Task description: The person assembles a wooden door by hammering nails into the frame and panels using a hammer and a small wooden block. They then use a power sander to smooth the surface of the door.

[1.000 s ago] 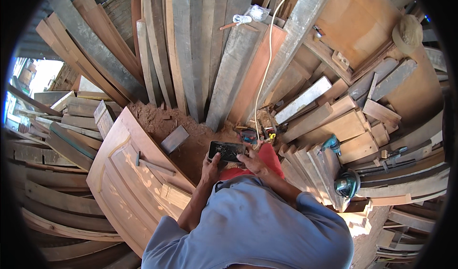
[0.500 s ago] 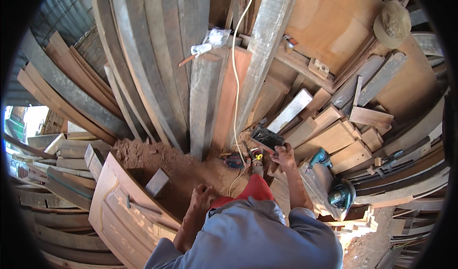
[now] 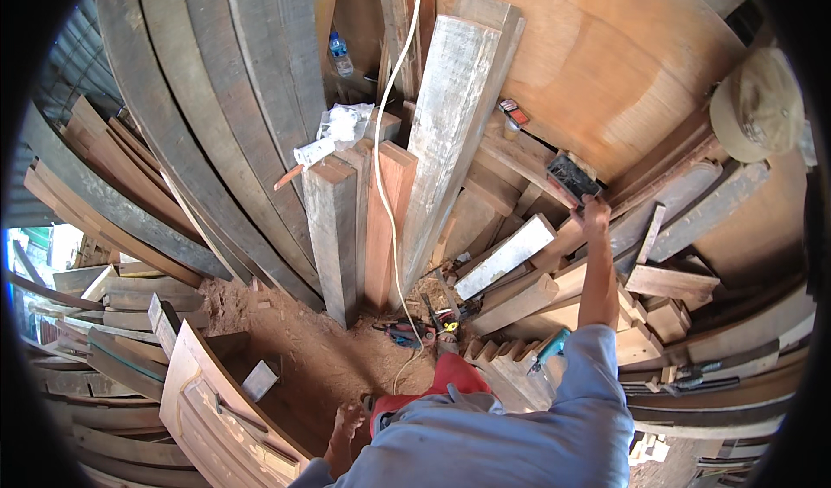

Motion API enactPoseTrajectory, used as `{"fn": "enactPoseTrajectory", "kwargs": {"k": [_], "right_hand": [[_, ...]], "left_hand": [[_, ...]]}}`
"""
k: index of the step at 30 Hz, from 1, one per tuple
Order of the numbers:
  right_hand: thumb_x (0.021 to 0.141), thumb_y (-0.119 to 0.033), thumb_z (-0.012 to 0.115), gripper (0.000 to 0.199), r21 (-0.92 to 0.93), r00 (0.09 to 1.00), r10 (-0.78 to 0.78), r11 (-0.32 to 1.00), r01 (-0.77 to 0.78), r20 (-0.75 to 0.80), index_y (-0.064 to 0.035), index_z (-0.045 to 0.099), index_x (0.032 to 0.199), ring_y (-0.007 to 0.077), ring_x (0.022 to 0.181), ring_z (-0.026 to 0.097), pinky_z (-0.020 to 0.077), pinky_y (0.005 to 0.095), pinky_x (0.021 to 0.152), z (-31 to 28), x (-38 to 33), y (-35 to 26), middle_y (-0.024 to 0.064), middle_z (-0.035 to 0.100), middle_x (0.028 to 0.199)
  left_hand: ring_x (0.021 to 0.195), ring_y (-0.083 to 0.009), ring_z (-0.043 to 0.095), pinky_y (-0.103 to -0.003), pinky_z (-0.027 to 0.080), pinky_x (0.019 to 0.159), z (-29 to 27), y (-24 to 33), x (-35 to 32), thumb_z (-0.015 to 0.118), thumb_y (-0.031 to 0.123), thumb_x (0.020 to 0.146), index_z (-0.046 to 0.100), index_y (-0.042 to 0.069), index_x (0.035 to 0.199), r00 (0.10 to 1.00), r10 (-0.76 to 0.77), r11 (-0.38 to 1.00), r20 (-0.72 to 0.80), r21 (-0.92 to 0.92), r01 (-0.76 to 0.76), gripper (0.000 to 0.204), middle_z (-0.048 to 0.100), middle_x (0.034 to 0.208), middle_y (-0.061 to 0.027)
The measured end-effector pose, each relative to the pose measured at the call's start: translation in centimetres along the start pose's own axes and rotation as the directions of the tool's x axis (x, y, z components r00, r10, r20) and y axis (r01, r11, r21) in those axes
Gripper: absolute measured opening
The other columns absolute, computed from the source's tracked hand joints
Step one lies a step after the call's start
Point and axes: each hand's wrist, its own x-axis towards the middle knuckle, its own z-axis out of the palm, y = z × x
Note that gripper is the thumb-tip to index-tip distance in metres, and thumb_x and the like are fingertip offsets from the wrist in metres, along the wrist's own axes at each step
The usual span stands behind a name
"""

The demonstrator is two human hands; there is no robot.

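My right hand (image 3: 594, 214) is stretched far up and to the right, gripping a dark flat phone-like device (image 3: 571, 177) against a slanted plank in the wood pile. My left hand (image 3: 349, 421) hangs low beside my red shorts, fingers loosely apart, holding nothing, just above the sawdust-covered ground (image 3: 303, 349). A carved wooden door panel (image 3: 216, 410) lies to its left.
Tall planks and beams (image 3: 450, 125) lean against a plywood wall (image 3: 606, 55), with a white cable (image 3: 389, 185) running down them. A plastic bottle (image 3: 339, 53), a hat (image 3: 757, 107), hand tools (image 3: 424, 328) and a teal power tool (image 3: 547, 349) lie about. Stacked boards (image 3: 95, 315) fill the left.
My right hand has carried the dark device from in front of my body up and out to the right onto the planks. My left hand let go of it and dropped by my leg.
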Motion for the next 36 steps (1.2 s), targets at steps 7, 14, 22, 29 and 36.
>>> {"fn": "enactPoseTrajectory", "kwargs": {"k": [7, 14, 22, 29, 36], "right_hand": [[0.096, -0.018, 0.067, 0.026, -0.096, 0.985, 0.018, 0.995, -0.035, -0.173, -0.0009, 0.065, 0.115, 0.0301, 0.085, 0.066, 0.0621, 0.0428, 0.075, -1.0, 13.6, -2.3, 0.0151, 0.066, 0.112], [0.099, -0.03, 0.067, 0.045, 0.18, 0.996, -0.082, 0.98, 0.087, -0.031, -0.0015, 0.057, 0.131, 0.0308, 0.097, 0.068, 0.0591, 0.0412, 0.083, -4.5, 15.6, 3.4, 0.0156, 0.069, 0.111], [0.105, -0.048, 0.053, 0.035, 0.42, 0.774, 0.55, 0.651, -0.632, 0.314, -0.0151, 0.063, 0.101, 0.0158, 0.055, 0.053, 0.0409, 0.0274, 0.047, -3.4, -0.9, 24.9, -0.0001, 0.062, 0.077], [0.102, -0.019, 0.061, 0.015, -0.881, 0.457, 0.813, 0.458, -0.12, 0.36, -0.01, 0.063, 0.114, 0.0122, 0.057, 0.059, 0.0483, 0.0284, 0.047, 7.3, -22.6, 32.2, 0.0048, 0.068, 0.084], [0.1, -0.018, 0.06, 0.016, -0.857, 0.283, 0.819, 0.42, 0.297, 0.5, -0.0069, 0.064, 0.11, 0.0109, 0.056, 0.059, 0.0466, 0.0252, 0.046, 14.1, -32.6, 32.6, 0.0032, 0.067, 0.08]], "left_hand": [[0.062, -0.015, 0.058, -0.03, 0.043, 0.051, 3.9, -0.5, -2.5, 0.074, 0.025, 0.091, 0.066, 0.009, 0.088, 0.973, -0.161, 0.985, 0.165, -0.036, 0.169, 0.018, 0.064, 0.079, -0.0055], [0.068, -0.0137, 0.058, -0.03, 0.045, 0.058, 8.2, 2.3, -2.0, 0.074, 0.026, 0.093, 0.067, 0.003, 0.094, 0.991, 0.052, 0.874, 0.121, 0.475, -0.104, 0.023, 0.068, 0.089, -0.0071], [0.072, -0.0143, 0.063, -0.033, 0.052, 0.063, 11.8, 2.5, -4.8, 0.078, 0.03, 0.09, 0.069, 0.001, 0.088, 0.981, 0.153, 0.924, -0.123, 0.371, -0.098, 0.03, 0.073, 0.086, -0.0081], [0.072, -0.013, 0.064, -0.034, 0.052, 0.064, 9.1, -1.0, -6.6, 0.08, 0.031, 0.089, 0.072, 0.002, 0.092, 0.978, 0.084, 0.978, -0.193, 0.205, -0.044, 0.03, 0.072, 0.081, -0.0066], [0.081, -0.025, 0.064, -0.042, 0.052, 0.073, -0.9, -4.6, -10.4, 0.08, 0.029, 0.086, 0.067, 0.003, 0.09, 0.487, 0.299, 0.939, -0.82, 0.163, -0.302, 0.029, 0.067, 0.083, -0.0124]]}}
